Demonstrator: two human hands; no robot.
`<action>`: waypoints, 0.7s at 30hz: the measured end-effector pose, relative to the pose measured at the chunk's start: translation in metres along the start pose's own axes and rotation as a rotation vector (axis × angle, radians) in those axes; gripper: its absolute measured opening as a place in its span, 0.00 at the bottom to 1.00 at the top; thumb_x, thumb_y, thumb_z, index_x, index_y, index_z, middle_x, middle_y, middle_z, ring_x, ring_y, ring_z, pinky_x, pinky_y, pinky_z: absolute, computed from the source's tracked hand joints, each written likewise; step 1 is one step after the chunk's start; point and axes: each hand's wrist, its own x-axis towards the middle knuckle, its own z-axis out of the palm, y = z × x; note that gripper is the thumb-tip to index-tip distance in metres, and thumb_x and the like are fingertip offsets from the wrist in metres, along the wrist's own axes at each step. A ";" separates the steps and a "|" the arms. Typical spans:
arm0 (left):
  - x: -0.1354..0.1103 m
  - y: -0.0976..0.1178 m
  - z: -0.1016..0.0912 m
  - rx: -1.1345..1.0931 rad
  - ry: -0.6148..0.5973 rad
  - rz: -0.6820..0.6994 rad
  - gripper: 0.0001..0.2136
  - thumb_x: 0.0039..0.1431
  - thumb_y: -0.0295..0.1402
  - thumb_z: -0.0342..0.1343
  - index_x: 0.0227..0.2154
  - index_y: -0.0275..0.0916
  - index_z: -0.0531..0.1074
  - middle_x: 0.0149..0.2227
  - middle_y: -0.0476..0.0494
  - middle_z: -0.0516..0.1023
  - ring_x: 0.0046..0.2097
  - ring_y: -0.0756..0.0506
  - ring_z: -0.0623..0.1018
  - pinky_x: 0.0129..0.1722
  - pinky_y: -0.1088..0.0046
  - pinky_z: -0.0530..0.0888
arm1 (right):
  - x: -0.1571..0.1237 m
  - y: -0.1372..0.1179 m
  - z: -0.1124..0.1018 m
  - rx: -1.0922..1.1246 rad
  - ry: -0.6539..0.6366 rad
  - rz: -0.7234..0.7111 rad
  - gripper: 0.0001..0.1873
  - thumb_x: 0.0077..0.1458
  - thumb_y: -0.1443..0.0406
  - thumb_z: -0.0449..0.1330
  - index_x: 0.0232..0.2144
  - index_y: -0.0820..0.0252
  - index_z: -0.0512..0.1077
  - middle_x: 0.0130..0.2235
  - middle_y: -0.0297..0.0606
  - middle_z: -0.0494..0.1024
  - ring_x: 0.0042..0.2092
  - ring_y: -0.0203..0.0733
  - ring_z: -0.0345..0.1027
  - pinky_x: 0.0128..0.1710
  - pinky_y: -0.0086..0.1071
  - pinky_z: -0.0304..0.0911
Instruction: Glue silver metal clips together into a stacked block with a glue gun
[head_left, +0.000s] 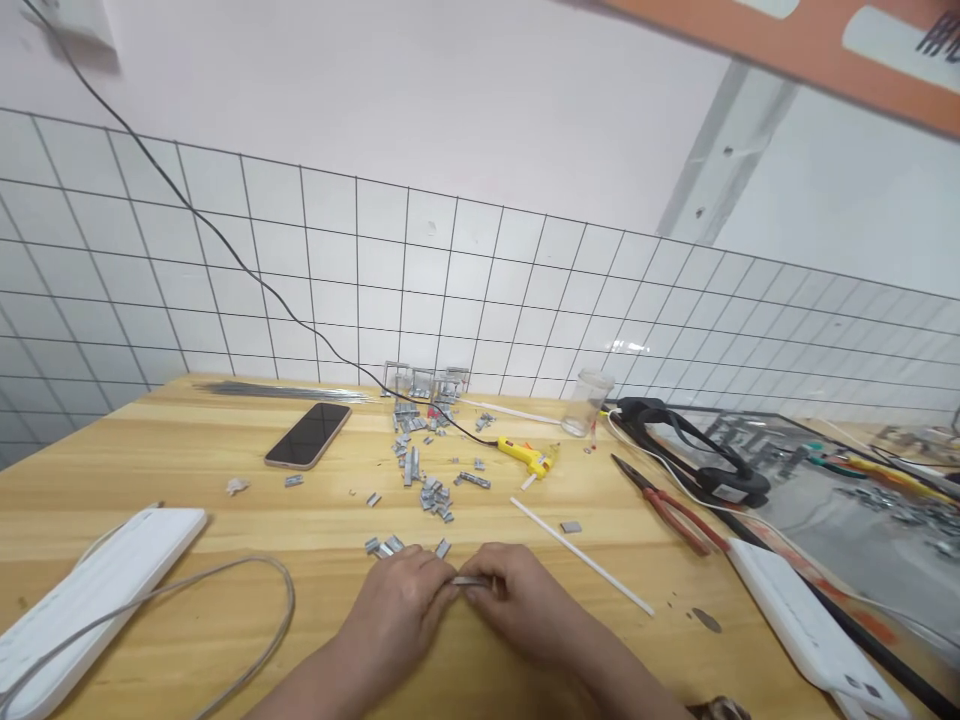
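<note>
My left hand (401, 605) and my right hand (517, 595) meet low in the middle of the view, over the wooden table. Both are closed, fingers pinched on the two ends of a small grey metal strip (471, 580). Most of the strip is hidden by my fingers. Just beyond my left hand lie several small metal clips (386, 547). A heap of similar metal pieces (435, 497) sits farther back. To the right of my right hand rests a thin white glue stick (581, 555).
A yellow glue gun (526, 455) trails a black cord. Phone (309, 436) and white power strip (112, 590) lie left. Red-handled pliers (664, 505), a headset (690, 450), a clear cup (588, 403) and another power strip (810, 625) stand right. A wire grid (409, 270) backs the table.
</note>
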 end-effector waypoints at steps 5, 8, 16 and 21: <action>-0.002 0.009 -0.007 -0.053 -0.020 -0.174 0.12 0.62 0.29 0.45 0.27 0.40 0.73 0.30 0.45 0.79 0.34 0.44 0.77 0.33 0.70 0.68 | -0.002 -0.002 0.010 -0.117 0.076 0.021 0.10 0.55 0.69 0.54 0.30 0.59 0.76 0.33 0.38 0.79 0.37 0.40 0.70 0.37 0.28 0.58; 0.000 0.013 -0.011 -0.071 -0.029 -0.236 0.13 0.61 0.29 0.44 0.25 0.39 0.72 0.28 0.45 0.78 0.32 0.45 0.76 0.31 0.71 0.65 | -0.001 -0.004 0.016 -0.180 0.100 0.041 0.10 0.55 0.68 0.54 0.30 0.58 0.76 0.33 0.37 0.79 0.37 0.40 0.70 0.36 0.28 0.57; 0.000 0.016 -0.008 -0.301 -0.059 -0.364 0.10 0.54 0.29 0.47 0.21 0.38 0.71 0.21 0.50 0.74 0.26 0.48 0.73 0.26 0.76 0.63 | 0.014 0.014 0.004 -0.303 0.225 0.179 0.11 0.54 0.69 0.53 0.29 0.59 0.76 0.33 0.40 0.79 0.36 0.43 0.71 0.34 0.30 0.57; -0.002 0.013 -0.002 -0.319 -0.074 -0.205 0.10 0.55 0.28 0.48 0.25 0.38 0.74 0.24 0.49 0.76 0.29 0.48 0.74 0.30 0.75 0.66 | 0.041 0.031 -0.007 -0.275 0.266 0.190 0.18 0.55 0.72 0.53 0.47 0.62 0.73 0.42 0.41 0.79 0.42 0.40 0.72 0.41 0.28 0.63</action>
